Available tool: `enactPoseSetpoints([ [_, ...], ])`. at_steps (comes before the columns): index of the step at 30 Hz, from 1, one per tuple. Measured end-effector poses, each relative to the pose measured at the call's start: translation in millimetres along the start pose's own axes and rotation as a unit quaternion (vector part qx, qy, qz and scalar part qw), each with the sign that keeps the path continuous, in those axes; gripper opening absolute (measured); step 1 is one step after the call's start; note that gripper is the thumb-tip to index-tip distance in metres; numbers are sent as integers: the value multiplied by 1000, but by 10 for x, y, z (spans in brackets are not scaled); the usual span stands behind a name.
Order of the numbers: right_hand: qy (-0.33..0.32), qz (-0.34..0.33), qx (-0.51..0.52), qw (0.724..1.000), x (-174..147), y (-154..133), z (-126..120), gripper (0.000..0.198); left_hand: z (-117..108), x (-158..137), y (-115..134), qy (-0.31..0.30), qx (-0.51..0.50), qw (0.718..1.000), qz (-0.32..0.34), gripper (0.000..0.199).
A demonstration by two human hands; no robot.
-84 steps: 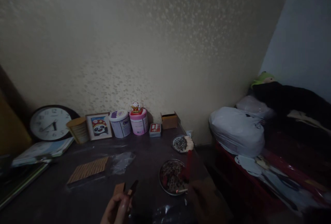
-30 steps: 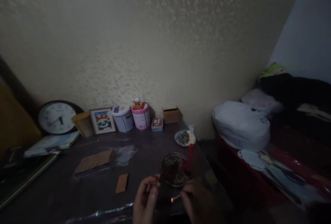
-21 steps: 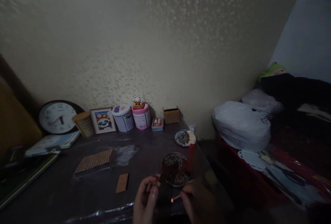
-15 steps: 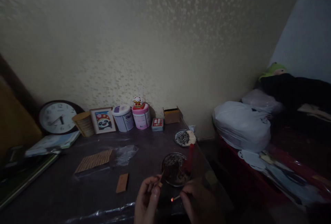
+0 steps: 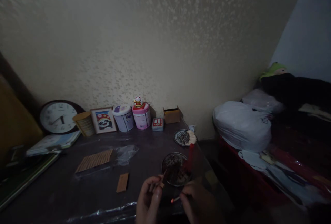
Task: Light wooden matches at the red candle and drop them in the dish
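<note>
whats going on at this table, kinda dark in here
A person sits at a dark table. The right hand pinches a matchstick whose tip glows orange. The left hand holds a small dark flat piece, perhaps a matchbox part, raised just in front of a round dish of dark bits. A red candle stands at the dish's rim. A second dish with pale sticks sits behind.

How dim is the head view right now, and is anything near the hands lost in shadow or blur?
Head view: very dim and grainy; the right hand is nearly lost in shadow, the left hand better lit; the match tip glows orange; the dish contents are murky; wide-angle lens bends the wall edges.
</note>
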State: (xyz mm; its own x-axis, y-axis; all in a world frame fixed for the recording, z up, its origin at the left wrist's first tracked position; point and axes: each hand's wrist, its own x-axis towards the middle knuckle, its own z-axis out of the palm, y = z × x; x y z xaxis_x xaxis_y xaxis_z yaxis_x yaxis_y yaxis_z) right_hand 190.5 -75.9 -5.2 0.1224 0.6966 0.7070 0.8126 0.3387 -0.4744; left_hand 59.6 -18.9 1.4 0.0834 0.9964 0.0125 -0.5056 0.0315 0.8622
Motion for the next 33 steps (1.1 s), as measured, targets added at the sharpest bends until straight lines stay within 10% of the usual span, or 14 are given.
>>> enactPoseSetpoints([
  [33, 2, -43, -59, 997, 50, 59, -114, 13, -39, 15, -33, 2, 2, 1000, -21, 38],
])
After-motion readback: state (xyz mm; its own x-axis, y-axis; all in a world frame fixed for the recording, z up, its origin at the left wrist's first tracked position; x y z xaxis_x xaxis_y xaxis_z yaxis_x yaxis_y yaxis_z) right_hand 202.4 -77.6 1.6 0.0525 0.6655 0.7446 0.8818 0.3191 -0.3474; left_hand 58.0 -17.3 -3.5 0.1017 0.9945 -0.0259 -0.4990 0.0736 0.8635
